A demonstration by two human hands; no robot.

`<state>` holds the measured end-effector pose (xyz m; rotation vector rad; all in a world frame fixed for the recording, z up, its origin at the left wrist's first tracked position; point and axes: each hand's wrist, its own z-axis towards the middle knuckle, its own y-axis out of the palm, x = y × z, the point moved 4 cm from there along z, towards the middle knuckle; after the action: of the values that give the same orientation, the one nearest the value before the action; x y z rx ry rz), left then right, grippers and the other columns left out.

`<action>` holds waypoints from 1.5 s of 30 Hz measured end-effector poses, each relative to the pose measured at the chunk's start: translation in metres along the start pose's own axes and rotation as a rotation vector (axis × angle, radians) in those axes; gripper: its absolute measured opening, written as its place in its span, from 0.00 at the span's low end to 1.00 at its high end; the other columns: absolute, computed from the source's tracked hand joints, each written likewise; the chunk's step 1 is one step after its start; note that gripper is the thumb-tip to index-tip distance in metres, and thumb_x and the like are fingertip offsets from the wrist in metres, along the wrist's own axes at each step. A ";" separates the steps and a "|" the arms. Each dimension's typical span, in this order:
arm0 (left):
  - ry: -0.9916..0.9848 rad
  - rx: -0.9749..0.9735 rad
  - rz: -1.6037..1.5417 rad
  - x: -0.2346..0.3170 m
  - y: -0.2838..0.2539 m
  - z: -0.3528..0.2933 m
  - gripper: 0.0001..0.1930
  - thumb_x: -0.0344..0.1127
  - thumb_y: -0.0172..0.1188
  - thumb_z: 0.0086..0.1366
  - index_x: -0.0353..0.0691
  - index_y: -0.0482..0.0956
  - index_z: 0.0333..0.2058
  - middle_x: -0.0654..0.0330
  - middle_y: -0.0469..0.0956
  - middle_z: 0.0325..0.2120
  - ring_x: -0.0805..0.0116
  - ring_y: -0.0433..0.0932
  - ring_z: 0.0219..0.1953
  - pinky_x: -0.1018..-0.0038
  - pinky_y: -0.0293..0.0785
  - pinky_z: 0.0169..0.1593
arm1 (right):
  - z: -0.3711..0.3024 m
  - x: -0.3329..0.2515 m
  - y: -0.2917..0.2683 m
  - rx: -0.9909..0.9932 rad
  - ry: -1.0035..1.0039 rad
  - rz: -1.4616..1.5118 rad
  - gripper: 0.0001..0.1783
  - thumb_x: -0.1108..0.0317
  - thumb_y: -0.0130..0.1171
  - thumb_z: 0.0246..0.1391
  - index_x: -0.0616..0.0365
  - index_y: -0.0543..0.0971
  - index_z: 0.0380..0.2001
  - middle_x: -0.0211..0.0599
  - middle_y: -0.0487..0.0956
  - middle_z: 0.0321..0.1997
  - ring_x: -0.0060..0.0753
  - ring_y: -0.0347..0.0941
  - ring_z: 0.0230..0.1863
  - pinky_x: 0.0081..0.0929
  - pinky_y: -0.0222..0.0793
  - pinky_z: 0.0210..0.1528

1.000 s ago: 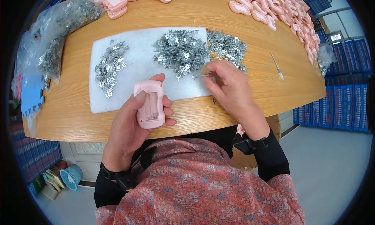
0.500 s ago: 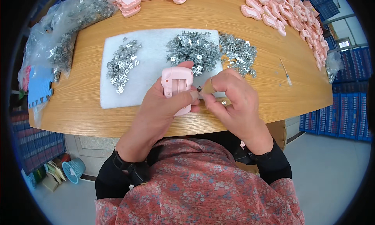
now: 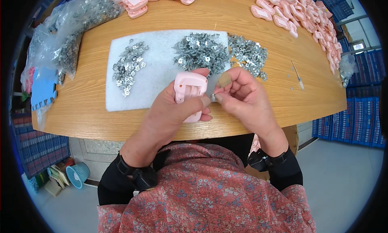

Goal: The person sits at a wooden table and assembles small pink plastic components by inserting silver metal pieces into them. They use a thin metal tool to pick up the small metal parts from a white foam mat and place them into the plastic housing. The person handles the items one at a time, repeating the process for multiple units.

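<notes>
Above the near edge of the curved wooden bench (image 3: 250, 43), the left hand (image 3: 173, 111) grips a small pink plastic casing (image 3: 189, 89) with its open back facing up, fingers wrapped round its lower half. Just to its right, the right hand (image 3: 242, 97) pinches a tiny silvery metal clip (image 3: 213, 97) between thumb and forefinger, held against the casing's right side.

Behind the hands lies a white foam mat (image 3: 159, 77) carrying two loose heaps of the same metal clips: a smaller heap (image 3: 128, 66) on its left part and a larger heap (image 3: 201, 53) on its right part. A third heap (image 3: 248, 55) sits on the bare wood just beside the mat's right edge.

At the far left, a clear plastic bag (image 3: 68, 28) holds many more clips. More pink casings (image 3: 307, 18) lie spread along the far right rim. Below the bench, a light blue basket (image 3: 77, 174) stands on the floor; its contents cannot be made out.
</notes>
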<state>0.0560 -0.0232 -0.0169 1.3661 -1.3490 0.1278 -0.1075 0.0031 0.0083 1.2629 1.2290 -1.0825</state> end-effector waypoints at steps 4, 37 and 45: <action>-0.145 -0.075 -0.200 -0.004 0.001 0.003 0.24 0.43 0.41 0.74 0.41 0.62 0.64 0.56 0.78 0.38 0.65 0.80 0.34 0.59 0.84 0.41 | 0.004 -0.008 -0.003 0.063 -0.261 -0.276 0.11 0.76 0.64 0.52 0.58 0.75 0.39 0.27 0.75 0.31 0.15 0.72 0.31 0.17 0.69 0.36; -0.156 -0.137 -0.120 -0.019 0.007 0.005 0.30 0.49 0.35 0.77 0.40 0.47 0.70 0.52 0.79 0.36 0.59 0.82 0.32 0.62 0.83 0.37 | -0.008 -0.017 0.002 0.037 -0.201 -0.681 0.15 0.70 0.65 0.54 0.61 0.76 0.43 0.40 0.77 0.34 0.36 0.76 0.37 0.30 0.72 0.37; -0.142 -0.141 -0.052 -0.023 0.010 0.004 0.28 0.50 0.33 0.78 0.43 0.50 0.70 0.53 0.77 0.43 0.61 0.82 0.37 0.63 0.83 0.40 | -0.015 -0.019 0.010 0.111 -0.476 -0.931 0.14 0.76 0.67 0.44 0.58 0.78 0.37 0.37 0.76 0.31 0.45 0.73 0.36 0.38 0.69 0.38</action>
<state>0.0390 -0.0087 -0.0291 1.3095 -1.4114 -0.0992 -0.0995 0.0165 0.0295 0.3977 1.3988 -1.9938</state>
